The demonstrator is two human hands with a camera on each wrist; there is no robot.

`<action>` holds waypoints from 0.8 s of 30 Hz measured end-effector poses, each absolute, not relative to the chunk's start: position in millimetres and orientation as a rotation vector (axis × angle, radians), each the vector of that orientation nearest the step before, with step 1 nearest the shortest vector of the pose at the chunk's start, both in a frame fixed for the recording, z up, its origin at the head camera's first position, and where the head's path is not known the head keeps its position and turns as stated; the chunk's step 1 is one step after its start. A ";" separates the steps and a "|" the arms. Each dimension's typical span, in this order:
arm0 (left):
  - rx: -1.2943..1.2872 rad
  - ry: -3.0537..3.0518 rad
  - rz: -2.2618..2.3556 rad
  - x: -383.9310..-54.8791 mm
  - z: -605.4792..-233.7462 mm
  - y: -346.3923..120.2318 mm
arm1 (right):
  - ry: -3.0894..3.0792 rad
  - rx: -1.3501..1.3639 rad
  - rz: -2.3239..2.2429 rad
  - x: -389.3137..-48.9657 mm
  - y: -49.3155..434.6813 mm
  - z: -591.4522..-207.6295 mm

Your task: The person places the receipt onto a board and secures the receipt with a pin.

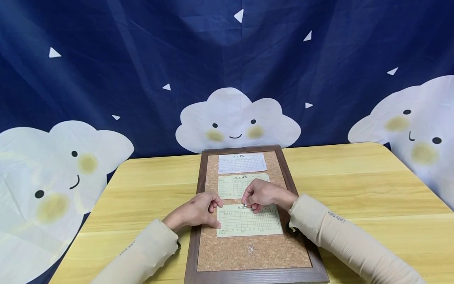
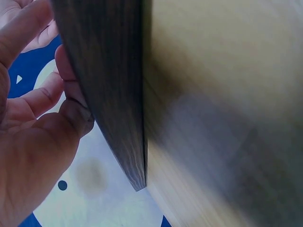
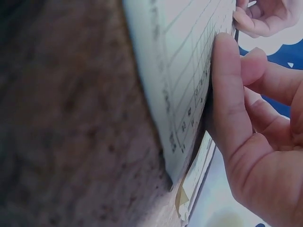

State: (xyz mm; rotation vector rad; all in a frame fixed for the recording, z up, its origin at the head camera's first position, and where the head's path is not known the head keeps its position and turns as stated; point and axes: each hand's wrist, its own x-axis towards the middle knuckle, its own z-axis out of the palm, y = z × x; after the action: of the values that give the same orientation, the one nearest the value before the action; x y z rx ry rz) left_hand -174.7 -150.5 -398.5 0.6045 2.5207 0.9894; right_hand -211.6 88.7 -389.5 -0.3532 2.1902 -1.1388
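Note:
A pale yellow printed form (image 1: 248, 223) lies on the cork board (image 1: 220, 256), the lowest of three sheets. My left hand (image 1: 200, 209) rests at the form's left edge, thumb near the lower corner and fingers near the upper one. In the left wrist view, the dark wooden frame (image 2: 106, 90) partly hides the left fingertips. My right hand (image 1: 264, 193) pinches a small shiny pushpin (image 1: 244, 205) at the form's top edge. From the right wrist, the right thumb and fingers (image 3: 229, 85) sit right at the form's surface; the pin is hidden there.
Above lie another yellow form (image 1: 227, 187) and a white form (image 1: 227, 165), each with a small dark fastener at its top. A small cluster of clear bits (image 1: 251, 248) lies on the lower cork. The board stands on a wooden table (image 1: 354, 177) before a blue cloud-print curtain (image 1: 149, 59).

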 end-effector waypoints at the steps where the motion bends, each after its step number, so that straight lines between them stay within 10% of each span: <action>1: 0.602 2.520 0.989 -175.0 -398.6 -150.6 | 2.191 -0.353 -1.138 -211.6 88.6 -389.4; 24: 0.600 2.512 1.001 -173.3 -397.6 -149.7 | 2.228 -0.330 -1.099 -210.7 85.0 -387.8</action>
State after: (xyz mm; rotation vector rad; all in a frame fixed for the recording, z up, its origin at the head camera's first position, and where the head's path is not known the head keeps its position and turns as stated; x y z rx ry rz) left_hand -173.3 -149.7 -397.6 0.5999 2.5117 1.0007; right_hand -210.7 85.0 -387.8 -0.3305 2.2278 -1.0989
